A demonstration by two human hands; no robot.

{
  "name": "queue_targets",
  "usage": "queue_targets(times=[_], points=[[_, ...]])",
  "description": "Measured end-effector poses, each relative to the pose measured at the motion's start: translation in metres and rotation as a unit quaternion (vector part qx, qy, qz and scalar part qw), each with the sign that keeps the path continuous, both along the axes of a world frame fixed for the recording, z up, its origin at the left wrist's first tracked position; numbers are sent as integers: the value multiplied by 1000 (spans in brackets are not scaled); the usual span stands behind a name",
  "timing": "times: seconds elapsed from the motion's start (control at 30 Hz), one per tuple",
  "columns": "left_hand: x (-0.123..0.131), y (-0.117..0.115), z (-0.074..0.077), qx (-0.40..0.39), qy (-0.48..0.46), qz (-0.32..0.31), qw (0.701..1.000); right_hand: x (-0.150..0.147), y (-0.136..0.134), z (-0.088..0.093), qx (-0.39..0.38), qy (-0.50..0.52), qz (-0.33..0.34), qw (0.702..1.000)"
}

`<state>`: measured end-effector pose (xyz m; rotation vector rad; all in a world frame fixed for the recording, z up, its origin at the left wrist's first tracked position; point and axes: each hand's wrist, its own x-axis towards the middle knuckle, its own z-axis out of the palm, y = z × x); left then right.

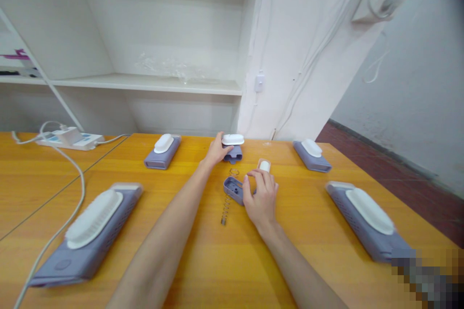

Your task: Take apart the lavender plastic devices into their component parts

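Observation:
My left hand [217, 148] reaches to the far middle of the table, thumb and fingers around the left side of a small grey-purple case [234, 153] with a white rounded top [233, 139]. Nearer to me, my right hand [261, 195] has its fingers curled over the right end of an open oval grey shell [233, 188], hiding that end. A metal coil spring [225, 208] lies just below the shell. Another thin wire coil [234, 172] rests above it. Behind my right fingers stands a white piece with a clear edge [265, 165].
Grey-purple cases with white tops lie on both sides: far left [162, 152], near left [87, 231], far right [311, 154], near right [368, 217]. A power strip [72, 139] with a white cable [81, 188] sits at the left. Shelves [152, 83] and a wall stand behind the table.

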<state>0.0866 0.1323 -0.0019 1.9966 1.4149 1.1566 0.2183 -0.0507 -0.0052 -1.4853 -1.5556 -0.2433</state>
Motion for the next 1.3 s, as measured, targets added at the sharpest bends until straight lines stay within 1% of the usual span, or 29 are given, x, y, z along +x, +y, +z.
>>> queue_targets(times=[0.3, 0.5, 0.63, 0.73, 0.8, 0.87, 0.97, 1.07, 1.2, 1.3], points=[[1, 5, -7, 13, -24, -5, 1000, 3, 2, -2, -7, 23, -37, 999], [-1, 6, -4, 2, -34, 12, 999, 4, 3, -4, -7, 30, -45, 999], [0, 0, -2, -7, -31, 36, 999, 5, 5, -4, 1, 31, -58, 998], [-4, -10, 0, -10, -17, 48, 999, 10, 8, -6, -3, 29, -86, 996], [-11, -19, 0, -9, 1, 47, 999, 16, 12, -9, -18, 17, -113, 993], [-21, -31, -1, -7, 24, 46, 999, 23, 15, -11, -44, 6, -135, 990], [-39, -51, -5, -4, 64, 42, 997, 30, 19, -12, -89, 5, -147, 985], [-52, -70, -7, 2, 107, 36, 994, 34, 21, -10, -110, -4, -164, 980], [-58, -92, -7, 11, 160, 31, 987, 40, 23, -6, -125, -37, -182, 975], [-58, -104, -8, 27, 192, 34, 980, 47, 25, -2, -158, -57, -183, 969]])
